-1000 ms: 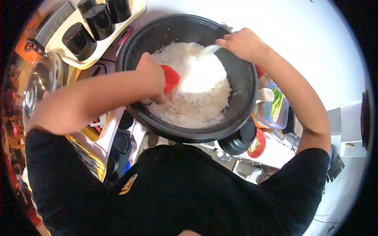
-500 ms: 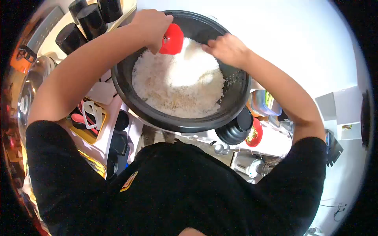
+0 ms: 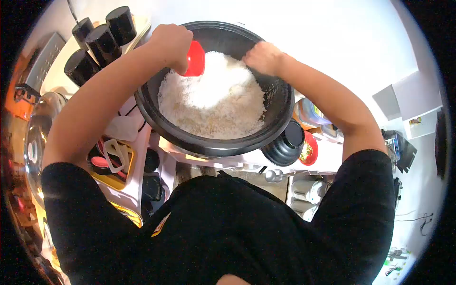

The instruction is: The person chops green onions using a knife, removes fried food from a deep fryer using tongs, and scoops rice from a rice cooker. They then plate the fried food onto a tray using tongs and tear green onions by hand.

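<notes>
At your far left lies a round, shiny lid (image 3: 33, 142), its surface throwing bright reflections. Beside it, a cream tray (image 3: 51, 86) with rounded corners carries glossy black cups (image 3: 101, 45) — plain cylinders, one of them close to the tray's right edge. Below your forearm, a yellow-rimmed bin (image 3: 110, 183) holds a smooth pink utensil (image 3: 100, 162) among other pieces.

Your left hand (image 3: 173, 47) is curled round a smooth red scoop (image 3: 196, 59), gripping it above the far left edge of the black pot (image 3: 209, 144). The pot is round and deep, with a thick, dark rim; inside, against its floor and lower wall, lies white rice (image 3: 213, 114), loose and grainy, glaring bright near the middle.

Your right hand (image 3: 263, 58) is bunched, fingers bent, at the pot's far right edge — slightly blurred, so I cannot tell whether it grasps anything. Past the pot's near right edge sit a ridged black bowl (image 3: 280, 151) and a red bowl (image 3: 313, 154) of pale green shreds (image 3: 304, 151).
</notes>
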Available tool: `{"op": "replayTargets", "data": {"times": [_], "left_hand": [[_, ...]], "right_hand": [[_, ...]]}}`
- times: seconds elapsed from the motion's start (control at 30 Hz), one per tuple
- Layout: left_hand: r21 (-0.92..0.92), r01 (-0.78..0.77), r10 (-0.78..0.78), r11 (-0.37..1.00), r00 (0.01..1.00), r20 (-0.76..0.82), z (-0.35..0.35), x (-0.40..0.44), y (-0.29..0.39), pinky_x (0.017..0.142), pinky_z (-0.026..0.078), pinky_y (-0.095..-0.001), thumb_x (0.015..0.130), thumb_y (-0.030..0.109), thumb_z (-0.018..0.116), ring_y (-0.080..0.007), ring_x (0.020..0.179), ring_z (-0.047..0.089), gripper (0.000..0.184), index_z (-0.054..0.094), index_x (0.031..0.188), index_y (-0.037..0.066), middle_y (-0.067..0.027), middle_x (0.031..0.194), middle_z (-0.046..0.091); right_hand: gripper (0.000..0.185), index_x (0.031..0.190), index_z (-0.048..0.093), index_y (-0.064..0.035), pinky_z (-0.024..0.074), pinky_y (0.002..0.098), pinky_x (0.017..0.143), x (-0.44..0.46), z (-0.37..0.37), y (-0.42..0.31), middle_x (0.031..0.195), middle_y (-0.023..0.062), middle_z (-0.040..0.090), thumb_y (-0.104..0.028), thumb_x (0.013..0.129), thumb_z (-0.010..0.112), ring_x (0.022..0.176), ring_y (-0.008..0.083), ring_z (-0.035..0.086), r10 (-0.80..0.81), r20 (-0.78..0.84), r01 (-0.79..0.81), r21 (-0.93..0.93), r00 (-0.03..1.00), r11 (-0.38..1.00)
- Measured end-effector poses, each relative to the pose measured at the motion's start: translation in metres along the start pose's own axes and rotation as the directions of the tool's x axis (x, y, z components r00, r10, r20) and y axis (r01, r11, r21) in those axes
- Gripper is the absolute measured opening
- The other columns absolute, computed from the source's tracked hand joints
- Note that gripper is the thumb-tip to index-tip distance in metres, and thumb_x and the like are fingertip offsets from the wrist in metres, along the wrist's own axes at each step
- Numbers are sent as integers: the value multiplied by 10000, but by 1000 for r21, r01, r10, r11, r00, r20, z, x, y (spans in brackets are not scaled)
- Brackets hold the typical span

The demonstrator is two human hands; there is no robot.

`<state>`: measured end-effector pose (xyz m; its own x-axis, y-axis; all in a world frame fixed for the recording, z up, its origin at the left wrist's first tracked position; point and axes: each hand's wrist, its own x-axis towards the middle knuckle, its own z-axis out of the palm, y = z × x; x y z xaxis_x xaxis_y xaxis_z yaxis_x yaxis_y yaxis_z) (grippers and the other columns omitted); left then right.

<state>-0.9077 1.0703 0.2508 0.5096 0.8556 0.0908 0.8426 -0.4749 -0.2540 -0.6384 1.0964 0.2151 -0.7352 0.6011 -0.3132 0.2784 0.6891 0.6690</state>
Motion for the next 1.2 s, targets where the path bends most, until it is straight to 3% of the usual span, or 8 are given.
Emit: {"op": "replayTargets", "data": {"times": [0.1, 0.17, 0.3, 0.53, 0.77, 0.83, 1.13, 1.2], "left_hand": [[24, -4, 4, 1000, 1000, 8, 0, -4, 1, 588, 535, -357, 509, 263, 725, -257, 703, 670, 349, 671, 787, 59, -95, 759, 669], [29, -24, 25, 999, 1000, -11, -1, -4, 1, 580, 530, -346, 490, 287, 730, -252, 697, 668, 371, 673, 781, 64, -90, 754, 667], [18, -74, 74, 997, 997, 0, 5, -1, 4, 583, 531, -351, 482, 303, 729, -250, 695, 667, 383, 677, 779, 68, -89, 762, 671], [-158, -246, 278, 956, 931, 237, 2, -9, 36, 601, 527, -368, 450, 319, 713, -288, 709, 664, 408, 690, 749, 43, -128, 760, 673], [-154, -298, 335, 942, 861, 383, -6, -14, 78, 608, 527, -356, 457, 279, 705, -283, 726, 664, 348, 701, 709, 39, -139, 753, 674], [-160, -304, 342, 939, 859, 380, -7, -14, 79, 612, 528, -354, 457, 272, 707, -281, 731, 664, 349, 703, 715, 38, -139, 758, 675], [-304, -217, 344, 928, 812, 471, -7, -42, 86, 726, 519, -350, 525, 342, 679, -280, 821, 658, 396, 714, 775, 37, -147, 822, 680], [-378, -186, 353, 907, 826, 439, -9, -44, 86, 736, 531, -393, 523, 386, 697, -338, 805, 664, 496, 685, 756, -51, -240, 805, 660]], "right_hand": [[128, 703, 707, -113, 544, 351, 615, -40, -43, -27, 731, 88, 687, -102, 736, 584, 746, 238, 680, 28, 182, -48, 103, 983, 994], [121, 700, 703, -102, 543, 357, 620, -39, -37, -23, 726, 95, 686, -106, 731, 587, 745, 242, 680, -36, 107, 25, 103, 994, 994], [133, 702, 700, -94, 539, 357, 626, -11, -22, -3, 744, 94, 689, -122, 742, 576, 753, 250, 681, 88, -64, -81, 97, 994, 992], [129, 771, 682, -94, 525, 393, 718, -43, -23, -21, 793, 107, 675, -106, 667, 606, 826, 288, 661, 57, 214, -125, 315, 975, 941], [168, 799, 689, -95, 525, 396, 717, -46, -38, -29, 821, 115, 679, -118, 656, 604, 843, 286, 661, -37, 327, -66, 298, 944, 952], [119, 722, 667, -116, 491, 403, 647, -48, -32, -26, 726, 83, 658, -134, 617, 614, 758, 289, 642, -84, 297, -42, 395, 951, 918], [162, 710, 676, -90, 497, 410, 689, -47, -53, -47, 751, 128, 662, -187, 601, 606, 781, 314, 645, -68, 417, -142, 452, 906, 880], [183, 735, 681, -83, 501, 403, 697, -45, -69, -52, 764, 128, 668, -185, 605, 603, 791, 311, 650, -67, 437, -148, 441, 897, 885]]}}
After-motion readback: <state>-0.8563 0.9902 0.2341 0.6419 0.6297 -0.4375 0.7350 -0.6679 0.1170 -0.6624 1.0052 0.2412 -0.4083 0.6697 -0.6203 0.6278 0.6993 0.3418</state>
